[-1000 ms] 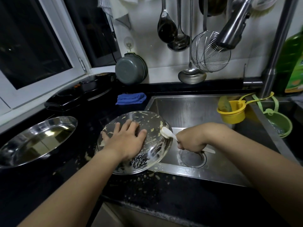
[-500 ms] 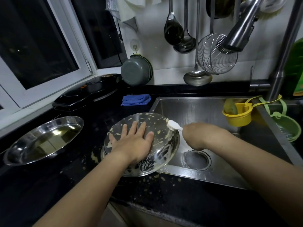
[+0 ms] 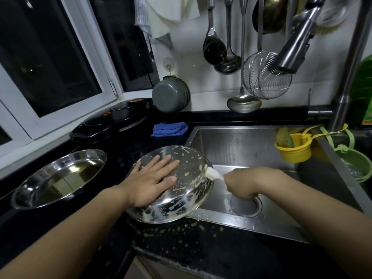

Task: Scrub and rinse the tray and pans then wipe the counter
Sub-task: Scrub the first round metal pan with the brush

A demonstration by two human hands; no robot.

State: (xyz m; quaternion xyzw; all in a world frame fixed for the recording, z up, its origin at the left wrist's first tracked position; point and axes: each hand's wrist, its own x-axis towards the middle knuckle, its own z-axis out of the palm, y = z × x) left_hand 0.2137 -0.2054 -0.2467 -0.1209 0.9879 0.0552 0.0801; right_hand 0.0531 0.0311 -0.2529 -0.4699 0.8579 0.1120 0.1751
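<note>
Mostly hidden: white scrubber (image 3: pixel 213 173), only pale head showing beyond curled right hand (image 3: pixel 240 183) gripping it. Left hand (image 3: pixel 153 180) flat, fingers straight, pressing upturned round steel pan (image 3: pixel 187 202), batter-streaked, overhanging sink (image 3: pixel 251 150) left rim. Second shiny pan (image 3: pixel 58 178) far left on black bench (image 3: pixel 201 250).

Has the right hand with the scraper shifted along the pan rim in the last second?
Yes. The white scraper's tip has slid up the soiled pan's right rim, away from the sink drain; the right hand holding it barely moved.
</note>
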